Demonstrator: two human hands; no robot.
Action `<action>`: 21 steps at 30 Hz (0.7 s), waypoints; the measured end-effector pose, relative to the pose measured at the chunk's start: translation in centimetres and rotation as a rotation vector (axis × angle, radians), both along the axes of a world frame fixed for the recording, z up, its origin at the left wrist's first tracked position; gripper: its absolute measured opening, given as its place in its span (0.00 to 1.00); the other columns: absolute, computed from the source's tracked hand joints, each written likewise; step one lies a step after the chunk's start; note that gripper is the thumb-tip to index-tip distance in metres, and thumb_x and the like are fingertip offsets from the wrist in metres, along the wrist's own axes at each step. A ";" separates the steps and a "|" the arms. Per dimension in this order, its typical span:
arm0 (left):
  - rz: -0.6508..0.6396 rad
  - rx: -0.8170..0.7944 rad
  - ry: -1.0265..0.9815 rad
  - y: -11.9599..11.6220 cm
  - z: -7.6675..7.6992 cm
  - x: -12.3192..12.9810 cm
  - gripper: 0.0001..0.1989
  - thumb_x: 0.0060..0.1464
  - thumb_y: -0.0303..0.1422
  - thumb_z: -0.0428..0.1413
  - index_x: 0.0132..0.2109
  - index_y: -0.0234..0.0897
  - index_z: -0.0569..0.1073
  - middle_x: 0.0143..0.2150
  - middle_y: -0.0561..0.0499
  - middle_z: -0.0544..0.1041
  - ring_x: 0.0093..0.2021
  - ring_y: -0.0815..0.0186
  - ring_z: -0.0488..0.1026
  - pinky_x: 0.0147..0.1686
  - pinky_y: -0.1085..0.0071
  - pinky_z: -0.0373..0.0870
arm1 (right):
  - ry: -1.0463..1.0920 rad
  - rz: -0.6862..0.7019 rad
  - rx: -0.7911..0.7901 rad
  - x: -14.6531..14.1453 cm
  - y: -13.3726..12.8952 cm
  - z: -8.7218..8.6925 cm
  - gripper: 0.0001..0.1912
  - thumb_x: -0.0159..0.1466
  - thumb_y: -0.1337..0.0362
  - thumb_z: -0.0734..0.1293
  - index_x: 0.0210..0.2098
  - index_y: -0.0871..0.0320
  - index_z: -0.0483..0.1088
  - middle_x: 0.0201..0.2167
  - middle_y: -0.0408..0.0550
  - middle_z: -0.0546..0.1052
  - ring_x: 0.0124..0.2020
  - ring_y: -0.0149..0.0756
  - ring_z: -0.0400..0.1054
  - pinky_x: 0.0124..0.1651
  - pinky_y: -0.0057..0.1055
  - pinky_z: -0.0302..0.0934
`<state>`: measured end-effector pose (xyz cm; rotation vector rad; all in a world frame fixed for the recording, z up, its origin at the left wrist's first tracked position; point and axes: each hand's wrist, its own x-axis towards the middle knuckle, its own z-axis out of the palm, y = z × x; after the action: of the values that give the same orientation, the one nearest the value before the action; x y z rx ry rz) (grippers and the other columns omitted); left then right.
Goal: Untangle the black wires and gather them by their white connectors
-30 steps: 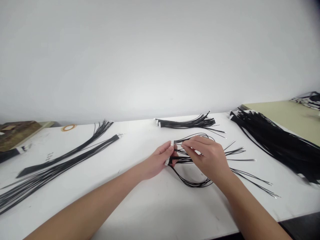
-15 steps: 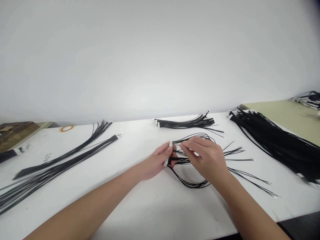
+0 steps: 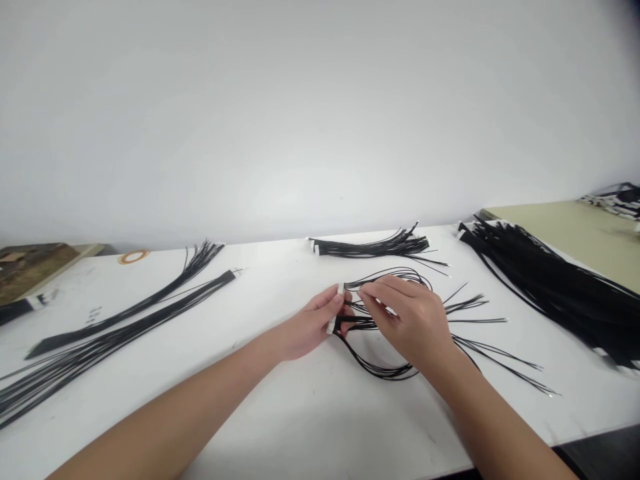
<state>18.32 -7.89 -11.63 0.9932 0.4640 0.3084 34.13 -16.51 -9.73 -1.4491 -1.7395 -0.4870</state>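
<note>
Near the middle of the table, my left hand (image 3: 320, 321) is closed around a white connector (image 3: 332, 325) of a black wire harness. Black wires (image 3: 387, 372) run from it to the right, some bent back in loops, others fanned out with bare-looking tips. My right hand (image 3: 411, 319) is just right of the connector, thumb and forefinger pinched close to its wire side. A thin black wire seems to be in that pinch, though the fingertips mostly hide it. Part of the wires passes beneath the right hand and is hidden.
Behind my hands lies a bundle of black harnesses (image 3: 365, 247) with white connectors. A large black cable pile (image 3: 545, 287) covers the right side. Two long bundles (image 3: 135, 327) lie at left, with an orange ring (image 3: 134, 257) behind them. A wall (image 3: 300, 120) closes the back.
My right hand has shifted very slightly left, toward the connector, and the wire loops moved a little with it. My left hand keeps its hold.
</note>
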 end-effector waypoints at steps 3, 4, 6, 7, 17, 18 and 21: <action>-0.011 0.000 -0.004 0.0 0.0 0.0 0.12 0.58 0.42 0.51 0.41 0.38 0.68 0.34 0.51 0.66 0.31 0.73 0.63 0.34 0.74 0.60 | -0.004 -0.006 0.000 -0.1 0.0 0.0 0.07 0.60 0.71 0.64 0.28 0.56 0.71 0.23 0.40 0.73 0.22 0.24 0.62 0.26 0.24 0.51; -0.012 0.002 -0.005 0.0 -0.1 0.0 0.12 0.58 0.42 0.51 0.41 0.38 0.68 0.34 0.51 0.66 0.31 0.73 0.63 0.34 0.74 0.60 | -0.005 -0.007 -0.003 -0.1 0.0 0.0 0.07 0.60 0.71 0.64 0.28 0.56 0.71 0.23 0.40 0.73 0.22 0.24 0.62 0.26 0.24 0.51; -0.014 0.006 -0.012 0.1 -0.1 0.0 0.12 0.58 0.42 0.51 0.41 0.38 0.67 0.34 0.51 0.66 0.31 0.73 0.63 0.33 0.74 0.60 | -0.005 -0.004 -0.006 -0.1 0.0 0.0 0.07 0.60 0.71 0.64 0.28 0.56 0.71 0.23 0.40 0.73 0.22 0.24 0.62 0.27 0.24 0.51; -0.016 0.006 -0.017 0.1 -0.2 0.0 0.12 0.58 0.42 0.50 0.41 0.38 0.67 0.34 0.51 0.66 0.32 0.73 0.63 0.33 0.74 0.60 | -0.005 -0.002 -0.006 -0.1 0.0 0.0 0.07 0.61 0.71 0.64 0.28 0.56 0.71 0.23 0.40 0.73 0.23 0.24 0.62 0.27 0.24 0.51; -0.033 0.032 -0.055 0.1 -0.5 0.0 0.10 0.59 0.40 0.51 0.40 0.38 0.68 0.39 0.50 0.67 0.35 0.72 0.64 0.33 0.74 0.59 | 0.016 -0.017 -0.097 0.2 0.1 0.0 0.06 0.61 0.65 0.65 0.28 0.56 0.69 0.24 0.37 0.73 0.22 0.22 0.62 0.30 0.25 0.52; -0.036 0.041 -0.058 0.1 -0.5 0.1 0.10 0.59 0.40 0.51 0.40 0.38 0.68 0.40 0.50 0.67 0.36 0.71 0.64 0.33 0.74 0.59 | 0.016 -0.010 -0.103 0.2 0.1 0.1 0.06 0.62 0.65 0.65 0.28 0.56 0.70 0.24 0.37 0.73 0.22 0.23 0.62 0.30 0.25 0.52; -0.053 0.064 -0.046 0.1 -0.4 0.1 0.11 0.59 0.41 0.50 0.40 0.38 0.68 0.39 0.50 0.67 0.37 0.70 0.64 0.34 0.73 0.59 | 0.009 0.019 -0.101 0.0 0.1 0.1 0.06 0.62 0.67 0.64 0.28 0.56 0.71 0.23 0.38 0.73 0.23 0.23 0.63 0.30 0.25 0.52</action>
<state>18.47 -7.83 -12.08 1.0566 0.3871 0.2996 34.14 -16.40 -9.68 -1.5016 -1.7911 -0.3871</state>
